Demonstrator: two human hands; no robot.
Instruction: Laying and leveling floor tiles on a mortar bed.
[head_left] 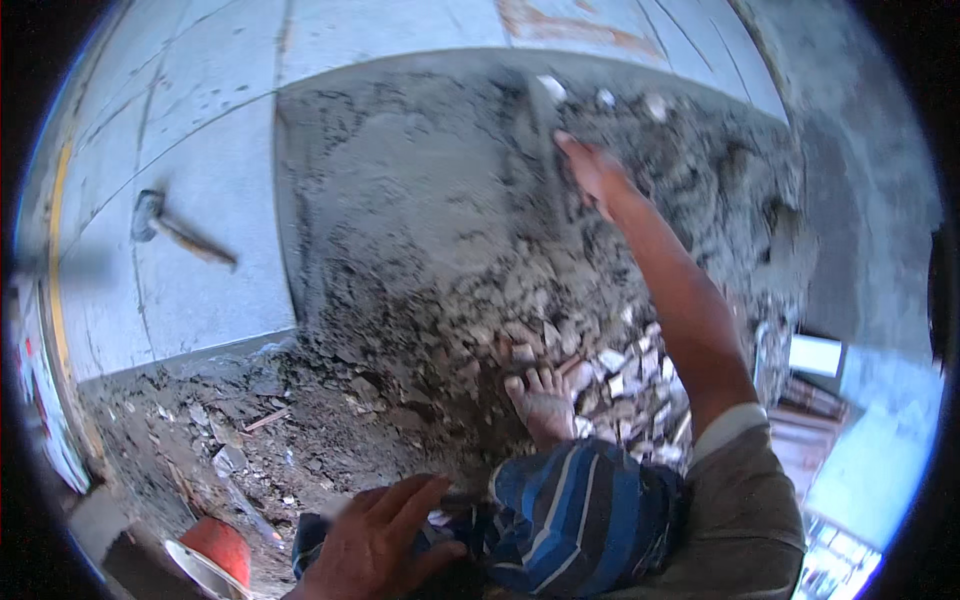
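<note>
My bar (543, 120) is grey against the mottled grey mortar (430, 190), while the slabs (215, 310) are pale blue-grey crossed by dark lines. My shorts (580, 515) are striped in blue, navy and white, and my sleeve (750, 505) is olive-grey. I see a red-orange bucket (222, 545), a brown-handled hammer (190, 237), whitish and grey rubble (625, 372) and a yellow strip (58, 260).

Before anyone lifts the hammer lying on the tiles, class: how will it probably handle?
The hammer probably feels head-heavy, its blocky head being thicker than its handle. That straight handle looks stiff, so it shouldn't flop. Lying flat, it seems unlikely to tip.
</note>
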